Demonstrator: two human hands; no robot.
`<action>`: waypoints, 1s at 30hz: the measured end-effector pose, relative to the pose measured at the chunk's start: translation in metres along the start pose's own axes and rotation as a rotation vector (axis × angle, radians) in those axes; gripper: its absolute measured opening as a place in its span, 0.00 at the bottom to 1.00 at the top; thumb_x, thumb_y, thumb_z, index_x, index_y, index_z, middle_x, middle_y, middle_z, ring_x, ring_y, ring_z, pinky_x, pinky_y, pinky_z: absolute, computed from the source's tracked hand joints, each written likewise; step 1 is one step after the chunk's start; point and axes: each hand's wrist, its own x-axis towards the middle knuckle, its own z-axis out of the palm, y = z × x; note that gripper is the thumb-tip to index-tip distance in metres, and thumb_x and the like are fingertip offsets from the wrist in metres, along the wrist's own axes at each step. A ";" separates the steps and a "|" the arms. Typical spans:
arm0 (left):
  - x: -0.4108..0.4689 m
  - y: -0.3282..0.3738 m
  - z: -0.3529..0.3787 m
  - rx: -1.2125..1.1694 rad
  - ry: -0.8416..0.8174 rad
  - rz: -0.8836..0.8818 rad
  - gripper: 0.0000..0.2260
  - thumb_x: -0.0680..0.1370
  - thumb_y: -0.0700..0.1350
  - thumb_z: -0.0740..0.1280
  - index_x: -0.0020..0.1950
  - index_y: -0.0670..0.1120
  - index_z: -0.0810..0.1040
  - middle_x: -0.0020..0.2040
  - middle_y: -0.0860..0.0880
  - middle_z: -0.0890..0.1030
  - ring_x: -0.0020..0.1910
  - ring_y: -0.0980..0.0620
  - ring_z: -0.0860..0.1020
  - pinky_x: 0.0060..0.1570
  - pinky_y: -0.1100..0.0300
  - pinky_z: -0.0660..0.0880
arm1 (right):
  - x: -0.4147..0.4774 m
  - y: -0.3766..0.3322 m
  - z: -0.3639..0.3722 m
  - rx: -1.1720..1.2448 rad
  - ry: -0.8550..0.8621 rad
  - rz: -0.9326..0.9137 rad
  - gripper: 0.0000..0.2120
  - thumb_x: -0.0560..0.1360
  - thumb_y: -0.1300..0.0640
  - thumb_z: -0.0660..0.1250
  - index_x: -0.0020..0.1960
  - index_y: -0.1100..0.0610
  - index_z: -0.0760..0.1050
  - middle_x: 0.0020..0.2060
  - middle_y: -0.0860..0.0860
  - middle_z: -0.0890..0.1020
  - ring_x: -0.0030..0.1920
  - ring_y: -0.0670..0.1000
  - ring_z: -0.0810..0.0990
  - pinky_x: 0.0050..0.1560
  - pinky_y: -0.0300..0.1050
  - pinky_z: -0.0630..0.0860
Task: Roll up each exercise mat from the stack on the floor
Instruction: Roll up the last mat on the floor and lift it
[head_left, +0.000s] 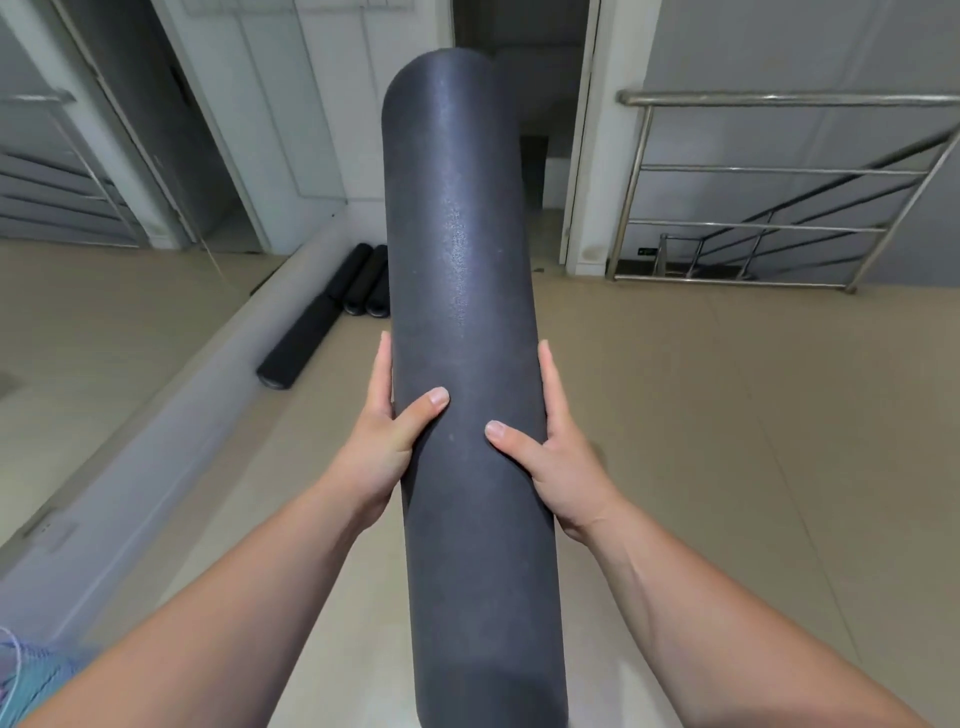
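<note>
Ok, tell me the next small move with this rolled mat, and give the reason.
Probably carry the rolled mat forward and left and lay it beside the three rolled mats on the floor by the low ledge. It already looks fully rolled, the left hand and right hand clasp it from both sides, and the finished rolls are gathered there.

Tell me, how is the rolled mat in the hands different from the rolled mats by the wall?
The held rolled mat is off the floor, gripped by the left hand and right hand; the three rolled mats by the wall lie flat, untouched. The held one looks greyer, the others blacker. All are rolled tight.
</note>
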 end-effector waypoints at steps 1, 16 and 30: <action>0.017 0.003 -0.006 0.009 0.024 -0.007 0.39 0.79 0.49 0.71 0.79 0.69 0.50 0.68 0.70 0.74 0.69 0.62 0.75 0.66 0.55 0.74 | 0.024 -0.002 -0.001 0.016 -0.025 0.012 0.45 0.76 0.56 0.76 0.75 0.24 0.52 0.76 0.36 0.70 0.71 0.41 0.75 0.66 0.44 0.77; 0.258 -0.011 -0.199 0.065 0.139 -0.029 0.49 0.73 0.39 0.77 0.81 0.66 0.49 0.74 0.65 0.71 0.69 0.59 0.75 0.59 0.62 0.78 | 0.355 0.049 0.073 0.062 -0.193 0.129 0.41 0.81 0.61 0.69 0.78 0.30 0.52 0.73 0.37 0.74 0.69 0.42 0.78 0.58 0.41 0.80; 0.581 0.000 -0.385 0.116 -0.081 -0.122 0.45 0.77 0.36 0.73 0.79 0.68 0.51 0.61 0.74 0.77 0.63 0.65 0.78 0.53 0.67 0.78 | 0.664 0.073 0.143 0.045 0.049 0.122 0.38 0.81 0.59 0.69 0.73 0.24 0.55 0.68 0.33 0.78 0.67 0.42 0.79 0.61 0.41 0.80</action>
